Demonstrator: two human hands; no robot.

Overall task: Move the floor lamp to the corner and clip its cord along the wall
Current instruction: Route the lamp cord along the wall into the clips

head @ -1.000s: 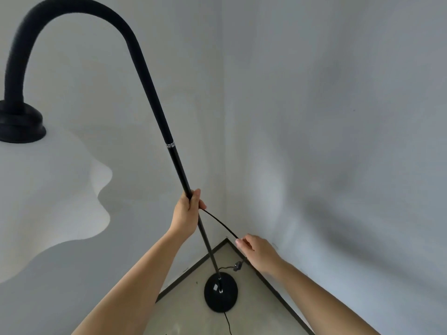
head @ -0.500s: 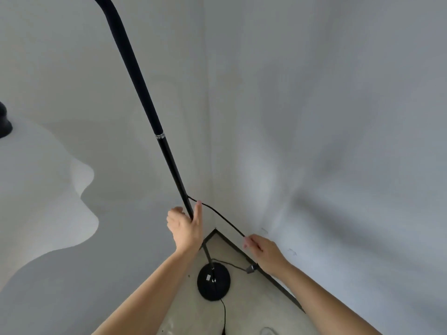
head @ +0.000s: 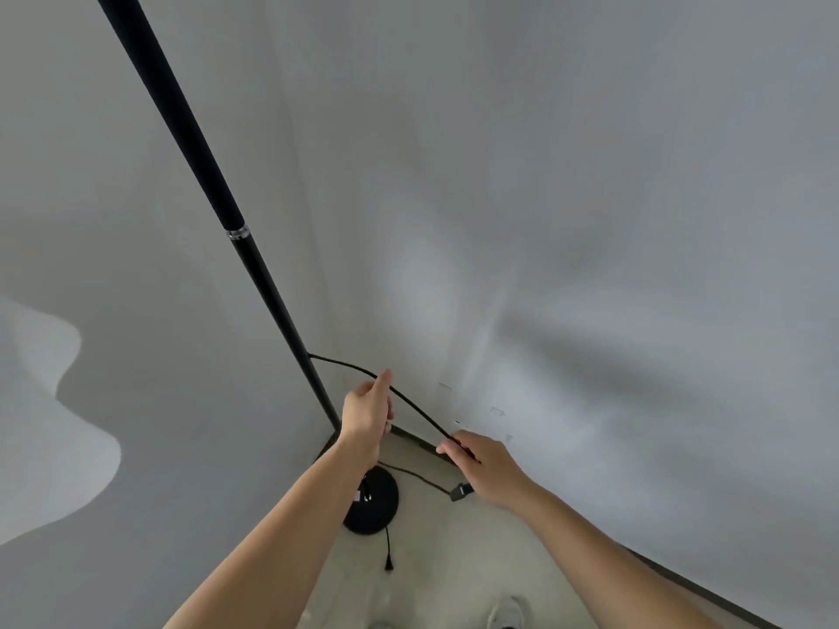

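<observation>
The black floor lamp's pole (head: 254,270) slants down to its round base (head: 377,510), which stands on the floor in the corner. A thin black cord (head: 417,410) leaves the pole and sags rightward. My left hand (head: 367,415) is just right of the pole, and the cord runs between its raised thumb and curled fingers. My right hand (head: 486,465) pinches the cord lower down, near the right wall. Below it the cord loops back to the base past a small black inline block (head: 459,492).
The lamp's white shade (head: 41,447) fills the lower left edge. A short black tail (head: 388,560) hangs from the base onto the beige floor (head: 454,569). A dark baseboard (head: 681,578) lines the right wall, which bears small pale marks (head: 497,410). A shoe (head: 508,612) shows at the bottom.
My left hand has let go of the pole and shifted right onto the cord. The view has tilted down, so the shade's black top is out of frame. My right hand keeps its pinch.
</observation>
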